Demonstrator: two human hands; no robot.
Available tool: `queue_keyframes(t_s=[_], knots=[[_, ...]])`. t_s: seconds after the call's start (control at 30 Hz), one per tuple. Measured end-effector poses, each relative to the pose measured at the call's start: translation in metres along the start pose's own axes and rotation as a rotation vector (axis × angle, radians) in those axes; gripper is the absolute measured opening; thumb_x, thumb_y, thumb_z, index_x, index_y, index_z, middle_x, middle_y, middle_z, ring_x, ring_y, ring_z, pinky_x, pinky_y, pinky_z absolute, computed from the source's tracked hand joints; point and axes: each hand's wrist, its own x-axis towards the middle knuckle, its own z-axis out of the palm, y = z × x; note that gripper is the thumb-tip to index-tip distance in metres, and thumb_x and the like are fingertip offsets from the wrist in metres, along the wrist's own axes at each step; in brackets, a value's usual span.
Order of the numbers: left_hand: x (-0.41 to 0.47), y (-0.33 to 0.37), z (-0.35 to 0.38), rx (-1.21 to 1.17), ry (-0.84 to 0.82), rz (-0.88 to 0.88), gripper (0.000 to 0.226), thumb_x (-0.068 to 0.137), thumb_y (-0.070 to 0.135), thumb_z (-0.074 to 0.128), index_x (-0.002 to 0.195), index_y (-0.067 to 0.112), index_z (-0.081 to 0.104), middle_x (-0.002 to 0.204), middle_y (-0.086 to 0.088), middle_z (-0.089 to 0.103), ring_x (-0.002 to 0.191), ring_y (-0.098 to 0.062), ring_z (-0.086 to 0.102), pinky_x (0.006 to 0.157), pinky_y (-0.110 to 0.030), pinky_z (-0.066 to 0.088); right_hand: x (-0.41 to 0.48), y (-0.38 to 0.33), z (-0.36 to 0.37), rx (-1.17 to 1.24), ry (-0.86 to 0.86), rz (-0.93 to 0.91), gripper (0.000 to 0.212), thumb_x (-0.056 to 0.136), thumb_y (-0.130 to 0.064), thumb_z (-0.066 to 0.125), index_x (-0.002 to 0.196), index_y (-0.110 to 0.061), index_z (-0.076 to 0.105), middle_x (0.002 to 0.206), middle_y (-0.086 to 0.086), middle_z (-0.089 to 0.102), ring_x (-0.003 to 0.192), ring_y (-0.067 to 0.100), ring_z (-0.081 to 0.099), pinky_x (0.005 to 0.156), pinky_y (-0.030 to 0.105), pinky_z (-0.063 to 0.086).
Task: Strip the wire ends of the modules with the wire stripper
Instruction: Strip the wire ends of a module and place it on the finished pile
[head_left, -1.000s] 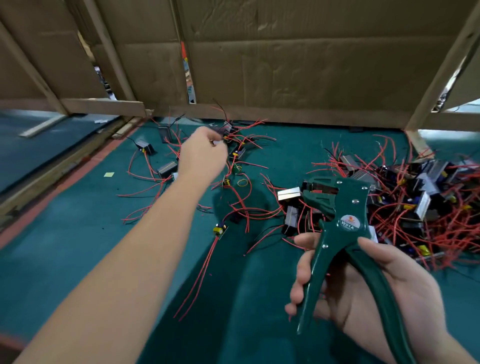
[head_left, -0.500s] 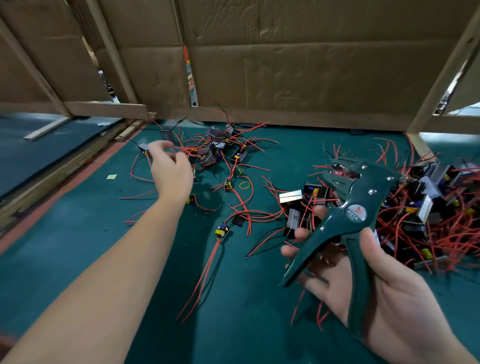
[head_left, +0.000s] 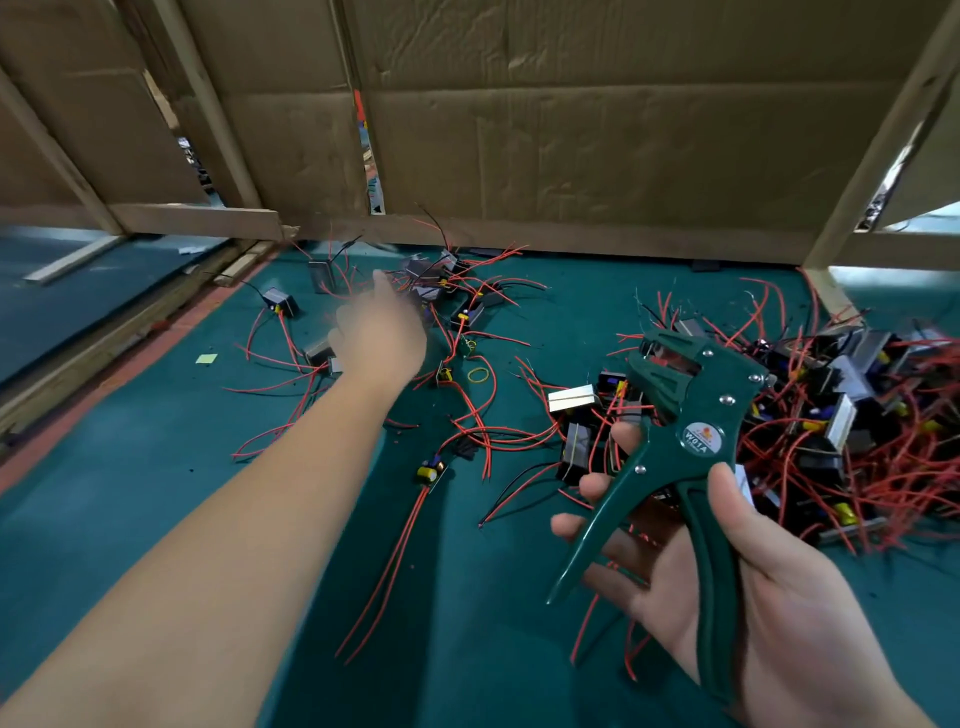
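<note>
Modules (head_left: 831, 415) with red wires (head_left: 909, 483) lie heaped at the right and scattered far left on our mat (head_left: 156, 493). Our right hand (head_left: 753, 597) grips the stripper (head_left: 675, 415) near the heap, thumb over one handle, fingers under the other, spread ready for a wire. Our left hand (head_left: 379, 338), blurred, hovers over the scatter, seemingly loose-fingered and empty.

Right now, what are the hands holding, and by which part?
The right hand holds the green wire stripper by its handles. The left hand, blurred, seems empty.
</note>
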Motion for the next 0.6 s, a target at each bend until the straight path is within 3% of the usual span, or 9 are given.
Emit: queue_keyframes(t_s=[0.17,0.27,0.37,0.43,0.5,0.6], knots=[[0.015,0.002,0.001,0.016,-0.001,0.206,0.036,0.095,0.035,0.056,0.129,0.026,0.058,0.122,-0.007,0.064,0.116,-0.033,0.053,0.092,-0.043,0.043,0.001,-0.002,0.002,0.01,-0.004,0.002,0.069,0.068,-0.043,0.076,0.127,-0.011,0.059,0.11,0.025,0.064,0.099,0.045,0.063,0.077,0.048,0.055],[0.013,0.001,0.002,-0.082,0.05,0.26,0.027,0.098,0.033,0.051,0.111,0.019,0.069,0.103,-0.008,0.071,0.099,-0.031,0.06,0.083,-0.037,0.045,0.001,-0.003,0.003,-0.006,0.009,0.007,0.076,0.059,-0.042,0.083,0.124,-0.011,0.062,0.106,0.026,0.064,0.095,0.046,0.064,0.072,0.048,0.056],[-0.001,0.013,-0.009,-0.524,0.148,0.276,0.031,0.099,0.035,0.05,0.096,0.013,0.072,0.079,0.0,0.069,0.07,-0.021,0.056,0.067,-0.035,0.046,0.002,-0.004,0.005,0.005,0.022,-0.011,0.083,0.05,-0.042,0.088,0.123,-0.011,0.062,0.103,0.027,0.064,0.092,0.047,0.064,0.071,0.05,0.056],[-0.017,0.027,-0.026,-0.913,0.113,0.256,0.029,0.099,0.031,0.049,0.091,0.015,0.071,0.075,0.014,0.07,0.063,-0.015,0.059,0.062,-0.029,0.049,0.003,-0.003,0.003,0.003,0.041,-0.027,0.084,0.049,-0.041,0.089,0.123,-0.011,0.063,0.102,0.026,0.064,0.093,0.049,0.063,0.072,0.052,0.056],[-0.035,0.037,-0.042,-1.187,-0.026,0.294,0.031,0.101,0.023,0.046,0.081,0.012,0.067,0.082,0.02,0.071,0.071,-0.012,0.07,0.068,-0.024,0.054,0.003,-0.002,0.002,-0.01,0.064,-0.034,0.085,0.048,-0.042,0.089,0.123,-0.012,0.063,0.102,0.026,0.065,0.098,0.049,0.062,0.074,0.053,0.055],[-0.064,0.042,-0.054,-1.374,-0.287,0.295,0.019,0.101,0.013,0.042,0.102,0.017,0.06,0.063,0.009,0.063,0.064,-0.016,0.069,0.067,-0.022,0.054,0.002,-0.003,0.002,-0.017,0.074,-0.028,0.086,0.048,-0.043,0.088,0.125,-0.014,0.062,0.102,0.024,0.065,0.108,0.05,0.058,0.082,0.06,0.045]])
